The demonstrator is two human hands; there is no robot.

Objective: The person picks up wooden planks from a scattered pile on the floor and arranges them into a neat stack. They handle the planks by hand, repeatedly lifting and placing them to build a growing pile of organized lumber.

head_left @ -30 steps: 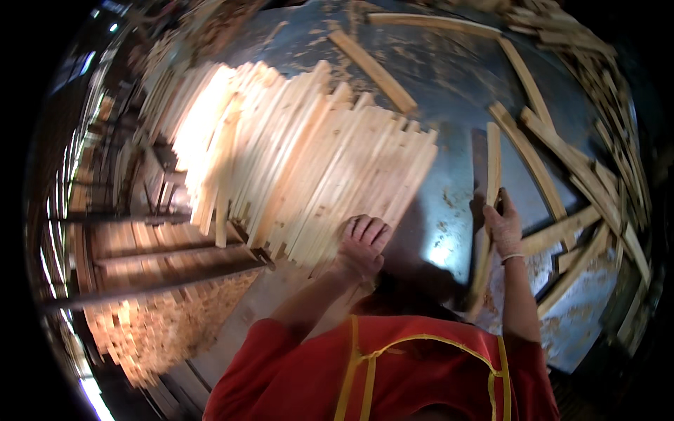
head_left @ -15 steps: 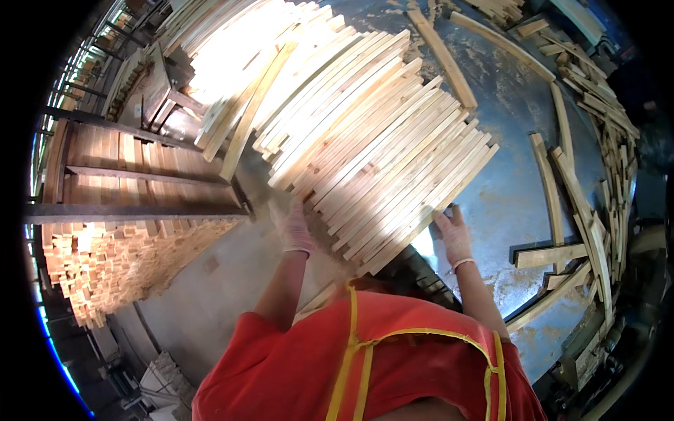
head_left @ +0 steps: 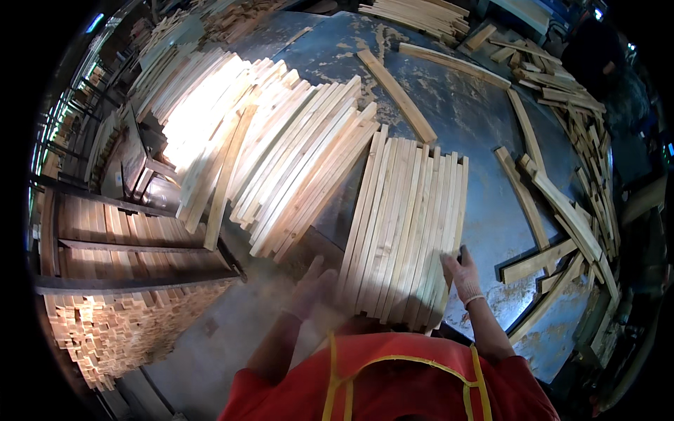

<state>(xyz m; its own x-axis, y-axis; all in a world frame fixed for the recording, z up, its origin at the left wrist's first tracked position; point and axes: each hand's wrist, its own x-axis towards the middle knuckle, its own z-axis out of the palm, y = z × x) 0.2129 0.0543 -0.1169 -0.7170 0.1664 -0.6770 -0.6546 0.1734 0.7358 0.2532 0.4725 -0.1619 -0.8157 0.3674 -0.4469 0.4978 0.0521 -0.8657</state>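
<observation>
A flat batch of pale wooden strips [head_left: 399, 217] lies side by side on the blue-grey metal table, its near end close to my body. My right hand [head_left: 463, 277], in a pale glove, is at the batch's right edge with its thumb and fingers apart. My left hand [head_left: 314, 286], also gloved and slightly blurred, is by the batch's near left side, fingers stretched out. Whether it touches the wood I cannot tell. To the left, a longer row of similar strips [head_left: 302, 154] slants away, with a gap between it and the batch.
Two loose boards [head_left: 232, 168] lie across the row. Below left stands a dense stack of strips [head_left: 119, 330] under a dark metal frame [head_left: 133, 283]. Loose boards [head_left: 537, 266] and a heap of offcuts [head_left: 554, 81] lie to the right. A person [head_left: 607, 77] stands at far right.
The near batch has come apart from the long row and swung round to point more directly away from me. My right hand has moved with its edge. The view has shifted too.
</observation>
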